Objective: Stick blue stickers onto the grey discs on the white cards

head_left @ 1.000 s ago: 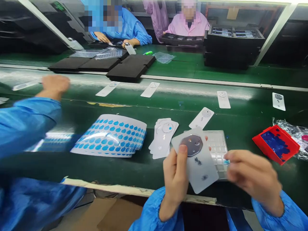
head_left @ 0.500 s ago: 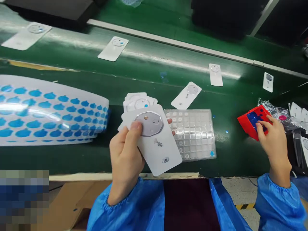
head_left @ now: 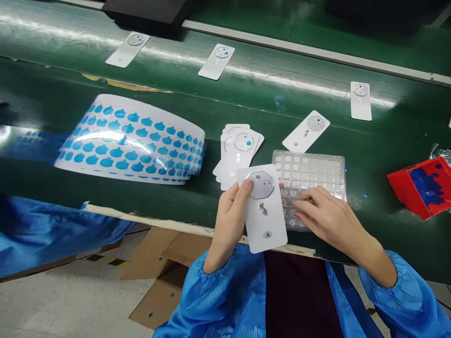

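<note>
My left hand (head_left: 229,217) grips a white card (head_left: 264,211) with a silver octagonal plate near its top, held upright above the belt's near edge, thumb on the plate. My right hand (head_left: 326,217) rests on a clear plastic grid tray (head_left: 317,166), fingers curled and pressed on its near-left cells; whether they pinch anything is too small to see. A fanned stack of the same white cards (head_left: 236,150) lies just left of the tray.
A curled sheet of blue stickers (head_left: 134,138) lies at left. A red tray with blue pieces (head_left: 421,188) sits at right. Single white cards (head_left: 306,131) lie spaced along the green belt (head_left: 176,101). A blue sleeve (head_left: 42,230) intrudes at left; cardboard boxes (head_left: 162,272) below.
My right hand came back from the red tray at the right onto the clear grid tray. The view shifted so the sticker sheet and cards sit further right. The left hand still holds the card.
</note>
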Demonstrator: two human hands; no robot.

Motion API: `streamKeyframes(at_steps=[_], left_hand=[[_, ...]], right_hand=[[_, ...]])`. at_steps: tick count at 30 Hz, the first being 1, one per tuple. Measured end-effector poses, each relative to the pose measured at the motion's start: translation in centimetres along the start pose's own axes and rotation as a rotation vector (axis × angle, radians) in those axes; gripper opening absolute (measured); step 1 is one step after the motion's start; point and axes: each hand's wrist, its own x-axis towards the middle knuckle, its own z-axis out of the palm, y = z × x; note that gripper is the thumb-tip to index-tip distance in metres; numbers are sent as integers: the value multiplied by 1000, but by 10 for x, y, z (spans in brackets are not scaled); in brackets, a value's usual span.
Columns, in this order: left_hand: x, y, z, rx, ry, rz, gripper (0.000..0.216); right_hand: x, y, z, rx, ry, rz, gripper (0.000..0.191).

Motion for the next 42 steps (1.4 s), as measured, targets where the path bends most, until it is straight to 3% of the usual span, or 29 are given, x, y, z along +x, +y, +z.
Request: streamKeyframes(at_steps=[3, 8, 12, 17, 20, 24, 36, 42], left_hand=[[0, -2, -1, 29, 24, 10, 45], [-2, -3, 0, 14, -15, -3, 49], [-6, -3, 3, -2, -47, 19, 49], [-12, 2, 14, 102, -44, 141, 48], [-15, 6, 23, 129, -89, 199, 50], [-18, 7, 30, 141, -138, 235, 47], [-24, 0, 37, 247, -143, 319, 48], [-28, 1, 38, 276, -155, 357, 45]], right_hand=[[5, 2, 5, -56, -44, 10, 6], [10, 2, 4, -32, -91, 38, 12], [9, -5, -6, 279, 56, 104, 13], [6, -14, -19, 664, 303, 440, 6], [8, -14, -22, 839, 333, 561, 14], [13, -12, -24, 961, 320, 540, 8], [23, -14, -21, 951, 346, 575, 12], [25, -16, -28, 789, 337, 506, 7]])
